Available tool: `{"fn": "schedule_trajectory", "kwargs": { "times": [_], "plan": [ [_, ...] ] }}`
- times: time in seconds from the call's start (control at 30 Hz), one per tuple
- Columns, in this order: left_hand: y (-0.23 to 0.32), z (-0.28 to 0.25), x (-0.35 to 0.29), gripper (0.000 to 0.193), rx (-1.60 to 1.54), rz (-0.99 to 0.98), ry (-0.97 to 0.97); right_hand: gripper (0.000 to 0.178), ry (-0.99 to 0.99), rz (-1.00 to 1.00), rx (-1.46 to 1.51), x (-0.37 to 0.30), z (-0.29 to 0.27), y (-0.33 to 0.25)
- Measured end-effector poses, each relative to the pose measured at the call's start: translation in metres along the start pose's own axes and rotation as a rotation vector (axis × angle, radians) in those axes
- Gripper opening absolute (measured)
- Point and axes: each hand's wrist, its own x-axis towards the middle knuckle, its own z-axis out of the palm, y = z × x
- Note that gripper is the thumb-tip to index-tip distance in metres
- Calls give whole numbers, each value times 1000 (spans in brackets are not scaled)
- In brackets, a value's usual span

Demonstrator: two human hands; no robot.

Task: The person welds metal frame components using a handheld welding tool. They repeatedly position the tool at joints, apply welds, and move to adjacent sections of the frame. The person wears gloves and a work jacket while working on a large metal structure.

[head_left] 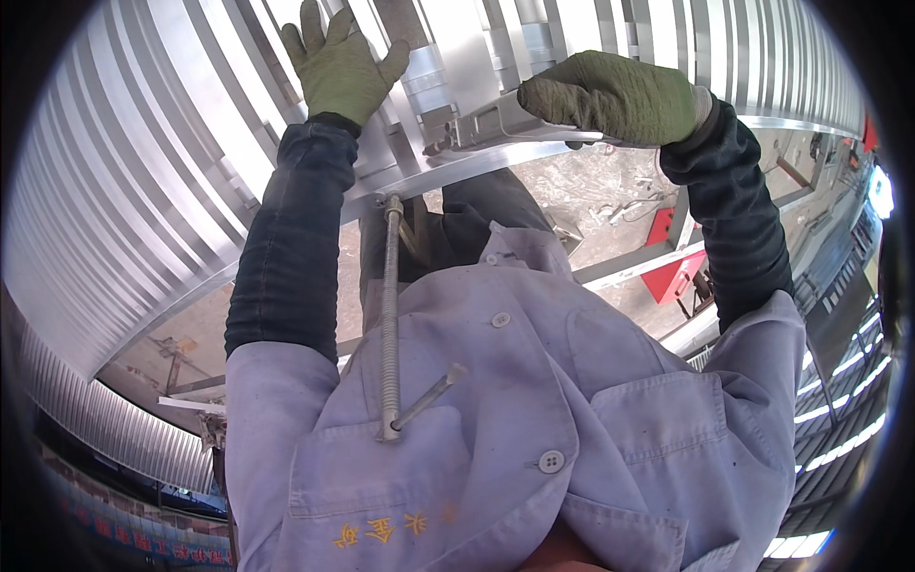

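My left hand (pixel 343 71), in a green work glove, lies with fingers spread on the silver metal slats (pixel 467 71). My right hand (pixel 620 100), gloved the same way, is closed around a silver metal tool (pixel 488 124) with an angular, frame-like end. Its exact kind is unclear, and the glove hides its grip. The tool lies along the slats' near edge rail (pixel 457 172), its end pointing left. Between my arms, a threaded clamp screw (pixel 390 315) with a sliding cross bar (pixel 429 396) extends from that rail toward my body.
Corrugated silver slats (pixel 143 191) curve away on the left and continue at the upper right. Below the rail, frame beams (pixel 639 262) and a red metal piece (pixel 672 272) stand over a littered floor (pixel 610 195). Another ribbed panel (pixel 124 415) shows at the lower left.
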Motion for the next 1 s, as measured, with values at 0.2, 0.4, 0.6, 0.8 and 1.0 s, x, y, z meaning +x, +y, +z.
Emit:
{"fn": "schedule_trajectory", "kwargs": {
  "times": [0.2, 0.4, 0.6, 0.8, 1.0],
  "plan": [
    [-2, 4, -2, 79, -22, 7, 30, 87, 15, -104, -21, 3, 1, 9],
    [5, -12, 0, 68, -138, -12, 42, 85, 26, 59, -82, 5, -2, -7],
    [8, -19, -3, 68, -183, -58, 25, 84, -81, 113, -144, 12, -9, -22],
    [9, -12, -1, 68, -204, -38, 97, 83, -63, 31, -126, 15, -7, -13],
    [8, -16, -4, 69, -208, -54, 111, 80, -118, -12, -145, 20, -8, -12]
  ]
}}
